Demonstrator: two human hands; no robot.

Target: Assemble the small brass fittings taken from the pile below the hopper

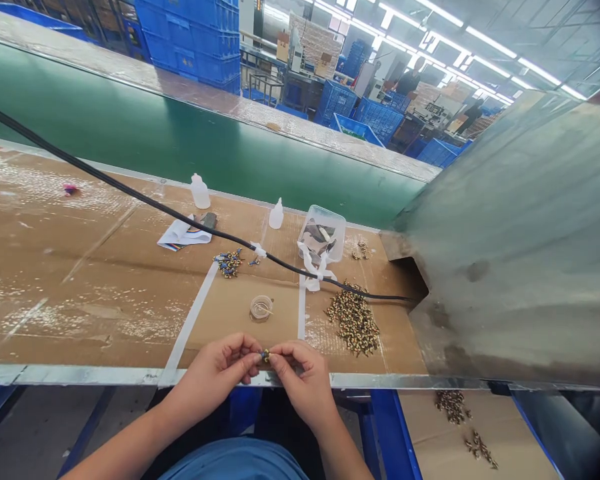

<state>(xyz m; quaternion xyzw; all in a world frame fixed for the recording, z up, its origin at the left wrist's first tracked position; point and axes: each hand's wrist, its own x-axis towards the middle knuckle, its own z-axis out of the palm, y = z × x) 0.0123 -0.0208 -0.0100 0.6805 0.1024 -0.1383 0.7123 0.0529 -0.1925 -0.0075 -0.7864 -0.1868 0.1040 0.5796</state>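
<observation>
My left hand (219,371) and my right hand (303,373) meet at the front edge of the cardboard-covered bench (95,293), fingertips pinched together on one small yellow and dark part (265,355). Just beyond my right hand lies a heap of similar small parts (354,322). A small round clear dish (261,308) sits in front of my hands. A smaller cluster of blue and yellow parts (229,263) lies farther back.
A black cable (145,200) runs diagonally across the bench. Two small white squeeze bottles (200,192) (277,215), a clear plastic tub (322,235) and a folded paper (183,235) stand behind. A green conveyor belt (130,127) runs beyond; a grey metal chute (520,253) rises at right. More parts (453,404) lie below.
</observation>
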